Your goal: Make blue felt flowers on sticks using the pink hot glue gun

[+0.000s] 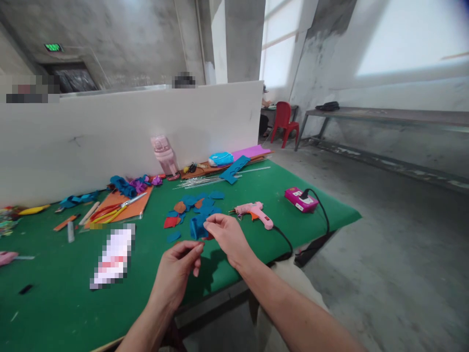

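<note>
A curled blue felt-like piece point(197, 228) is pinched between the thumb and fingers of my right hand point(230, 240), just above the green table. Close below it, my left hand point(177, 268) is closed in a pinch; whatever its fingertips may hold is too small to make out. Beyond my hands lie several loose blue cut pieces point(205, 209), with a red piece point(170, 222) and a brown piece point(180, 207) among them. A pink glue gun point(257, 214) rests on its side to the right of my right hand, its nozzle pointing left.
A black cord runs from a magenta power box point(301, 199) near the table's right edge. Scissors point(126, 202) and yellow-handled pliers point(114, 214) lie on an orange sheet point(144, 201) at left. A white partition point(205, 117) stands behind thin sticks point(200, 182) and a pink device point(164, 155).
</note>
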A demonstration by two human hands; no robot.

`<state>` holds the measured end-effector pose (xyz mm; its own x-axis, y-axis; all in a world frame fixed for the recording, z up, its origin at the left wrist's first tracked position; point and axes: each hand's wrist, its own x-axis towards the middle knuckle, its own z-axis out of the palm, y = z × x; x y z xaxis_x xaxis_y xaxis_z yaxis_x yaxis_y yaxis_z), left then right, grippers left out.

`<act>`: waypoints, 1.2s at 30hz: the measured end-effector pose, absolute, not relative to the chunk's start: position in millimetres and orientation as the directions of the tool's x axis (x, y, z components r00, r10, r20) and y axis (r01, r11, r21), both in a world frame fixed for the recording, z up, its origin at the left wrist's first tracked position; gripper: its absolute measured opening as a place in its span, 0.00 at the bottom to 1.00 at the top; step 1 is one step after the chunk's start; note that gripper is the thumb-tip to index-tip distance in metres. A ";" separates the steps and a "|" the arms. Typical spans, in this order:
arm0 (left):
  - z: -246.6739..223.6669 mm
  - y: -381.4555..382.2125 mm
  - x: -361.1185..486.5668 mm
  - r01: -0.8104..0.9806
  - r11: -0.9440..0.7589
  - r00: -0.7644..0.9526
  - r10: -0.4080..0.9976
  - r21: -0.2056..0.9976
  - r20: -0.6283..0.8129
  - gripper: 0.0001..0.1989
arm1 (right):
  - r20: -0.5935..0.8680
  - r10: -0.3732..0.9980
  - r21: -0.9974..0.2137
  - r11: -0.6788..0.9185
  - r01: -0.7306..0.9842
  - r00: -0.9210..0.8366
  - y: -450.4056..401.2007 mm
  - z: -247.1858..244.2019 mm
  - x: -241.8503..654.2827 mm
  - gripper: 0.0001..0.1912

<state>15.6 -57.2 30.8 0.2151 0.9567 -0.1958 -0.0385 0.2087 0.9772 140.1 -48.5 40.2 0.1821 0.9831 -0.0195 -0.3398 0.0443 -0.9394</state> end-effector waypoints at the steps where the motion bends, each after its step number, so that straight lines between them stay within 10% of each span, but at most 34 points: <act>1: 30.8 -57.2 15.5 -0.033 0.205 0.212 0.958 0.978 -0.194 0.14 | -0.021 0.983 -0.938 0.043 -0.343 0.182 -48.7 40.4 140.0 0.05; 36: 25.1 -55.7 13.3 -0.062 0.180 0.234 0.959 0.982 -0.161 0.10 | -0.040 0.986 -0.936 0.021 -0.352 0.165 -53.3 47.4 137.8 0.06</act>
